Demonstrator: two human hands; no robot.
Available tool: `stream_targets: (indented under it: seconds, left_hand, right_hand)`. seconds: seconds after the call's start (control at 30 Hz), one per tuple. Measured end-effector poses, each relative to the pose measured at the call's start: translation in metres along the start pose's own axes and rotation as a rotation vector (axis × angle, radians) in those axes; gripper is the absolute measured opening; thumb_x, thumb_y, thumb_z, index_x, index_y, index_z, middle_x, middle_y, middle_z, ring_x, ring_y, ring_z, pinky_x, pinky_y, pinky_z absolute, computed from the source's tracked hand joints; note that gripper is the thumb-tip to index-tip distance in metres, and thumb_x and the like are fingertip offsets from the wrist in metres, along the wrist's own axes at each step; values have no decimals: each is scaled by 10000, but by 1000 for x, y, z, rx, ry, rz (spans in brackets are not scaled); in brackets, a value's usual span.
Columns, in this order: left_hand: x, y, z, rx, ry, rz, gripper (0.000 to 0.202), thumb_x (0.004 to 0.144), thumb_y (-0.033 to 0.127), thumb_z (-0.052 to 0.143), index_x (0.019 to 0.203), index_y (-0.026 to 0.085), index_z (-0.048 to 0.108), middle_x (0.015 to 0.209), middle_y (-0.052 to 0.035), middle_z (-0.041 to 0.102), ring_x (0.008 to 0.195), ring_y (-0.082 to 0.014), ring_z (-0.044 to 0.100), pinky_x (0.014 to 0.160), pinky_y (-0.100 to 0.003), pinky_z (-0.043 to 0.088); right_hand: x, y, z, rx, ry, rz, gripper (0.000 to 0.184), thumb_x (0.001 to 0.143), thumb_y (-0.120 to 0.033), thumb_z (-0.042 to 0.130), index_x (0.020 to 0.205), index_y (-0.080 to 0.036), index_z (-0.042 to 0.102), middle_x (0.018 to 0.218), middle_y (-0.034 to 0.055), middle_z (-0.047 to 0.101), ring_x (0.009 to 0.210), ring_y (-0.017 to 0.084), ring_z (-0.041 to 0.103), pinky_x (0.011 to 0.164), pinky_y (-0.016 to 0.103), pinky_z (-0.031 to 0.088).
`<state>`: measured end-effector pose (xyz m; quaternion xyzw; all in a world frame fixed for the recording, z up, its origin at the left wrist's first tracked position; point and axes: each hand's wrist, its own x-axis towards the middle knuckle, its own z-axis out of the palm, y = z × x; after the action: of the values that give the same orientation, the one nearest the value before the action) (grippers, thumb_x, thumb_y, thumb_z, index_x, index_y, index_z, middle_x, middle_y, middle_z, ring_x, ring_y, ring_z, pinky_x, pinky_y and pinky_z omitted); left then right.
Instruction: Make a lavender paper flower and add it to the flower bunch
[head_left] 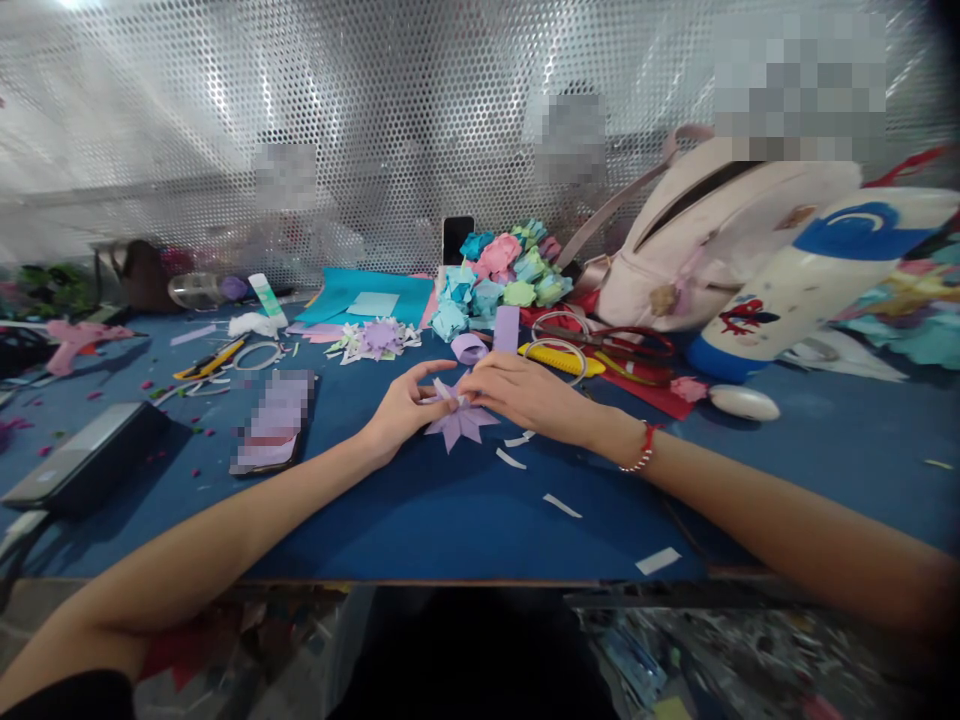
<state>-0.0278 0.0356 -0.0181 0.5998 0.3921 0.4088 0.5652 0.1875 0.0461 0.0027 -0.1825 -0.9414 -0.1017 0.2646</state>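
Note:
A purple paper star flower [462, 424] lies on the blue table mat [420, 510] in the middle. My left hand [405, 408] pinches its upper left points between thumb and fingers. My right hand [525, 393] is closed over its upper right edge, fingers pressed on the paper. A red bead bracelet [643, 447] is on my right wrist. Small white paper scraps [512, 458] lie just below my right hand.
A pile of teal, pink and green paper flowers [502, 275] sits behind, with purple paper strips [506, 328], red scissors [622, 345], a yellow comb [562, 358], a pink bag [720, 230], a white-and-blue bottle [817, 275]. Phones [276, 420] and a dark case [82, 455] lie left.

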Motion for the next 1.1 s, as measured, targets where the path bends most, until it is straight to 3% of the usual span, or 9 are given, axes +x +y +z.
stream_targets:
  seconds: [0.13, 0.27, 0.5, 0.73, 0.93, 1.1]
  left_hand:
    - [0, 1, 0, 21, -8, 8, 646, 706, 266, 804, 1298, 160, 569, 695, 7, 649, 598, -113, 565, 548, -204, 395]
    - [1, 0, -1, -12, -25, 4, 645, 707, 271, 809, 1296, 164, 569, 705, 10, 645, 611, -110, 575, 575, -206, 423]
    - [2, -1, -2, -54, -25, -13, 662, 708, 280, 812, 1307, 158, 558, 740, -4, 653, 640, -114, 596, 606, -214, 443]
    - [3, 1, -1, -104, -24, -40, 660, 685, 271, 816, 1289, 164, 569, 631, 47, 581, 536, -79, 509, 532, -197, 372]
    - [2, 4, 0, -113, -23, -40, 661, 682, 263, 810, 1289, 159, 567, 589, 69, 523, 509, -71, 458, 516, -205, 342]
    - [1, 3, 1, -78, -6, -9, 656, 689, 261, 802, 1291, 158, 563, 590, 69, 518, 520, -80, 465, 525, -209, 359]
  right_hand:
    - [-1, 3, 0, 52, 2, -80, 228, 1040, -201, 375, 1097, -170, 594, 1004, 71, 690, 997, 208, 558, 898, 358, 465]
    - [-2, 6, -1, 111, -11, -57, 223, 1041, -216, 383, 1106, -180, 594, 1020, 62, 687, 1022, 203, 557, 929, 368, 447]
    - [0, 7, -2, 53, 3, -45, 192, 1033, -226, 405, 1045, -190, 593, 967, 59, 688, 973, 202, 581, 862, 364, 464]
    - [-3, 7, -3, -63, 154, -194, 117, 1012, -180, 444, 1022, -184, 561, 908, 47, 690, 885, 186, 587, 803, 331, 493]
    - [-5, 8, 1, -11, 230, -108, 85, 1003, -215, 491, 996, -183, 570, 881, 50, 681, 844, 174, 596, 764, 314, 519]
    - [-4, 5, -3, -18, 113, -44, 206, 1036, -258, 410, 1012, -202, 606, 909, 57, 688, 908, 184, 613, 811, 333, 519]
